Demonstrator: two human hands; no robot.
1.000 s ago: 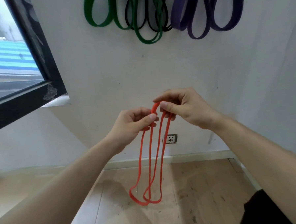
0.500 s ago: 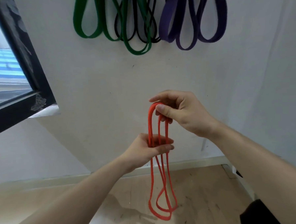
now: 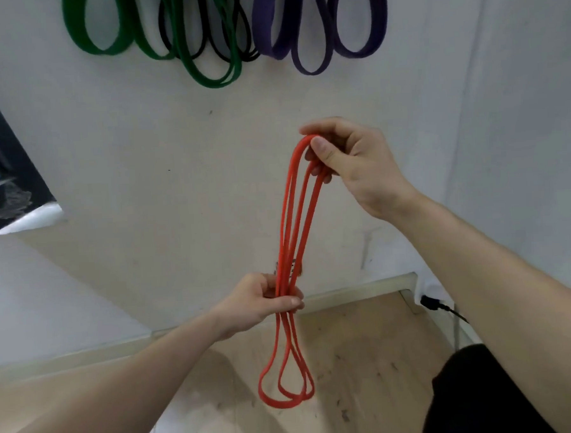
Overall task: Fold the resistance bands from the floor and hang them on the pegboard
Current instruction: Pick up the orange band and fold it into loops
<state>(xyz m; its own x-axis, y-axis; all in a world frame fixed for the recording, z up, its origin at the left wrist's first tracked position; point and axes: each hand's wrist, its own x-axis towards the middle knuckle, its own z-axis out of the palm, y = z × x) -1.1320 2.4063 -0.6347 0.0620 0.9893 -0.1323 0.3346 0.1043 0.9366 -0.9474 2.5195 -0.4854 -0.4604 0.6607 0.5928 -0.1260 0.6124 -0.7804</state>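
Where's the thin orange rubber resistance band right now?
Centre of the head view: the thin orange rubber resistance band hangs folded in front of the white wall, its top pinched by the right hand, its strands gripped lower by the left hand.

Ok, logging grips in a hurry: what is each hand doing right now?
Left hand: grips the red band midway.
Right hand: pinches its top fold.
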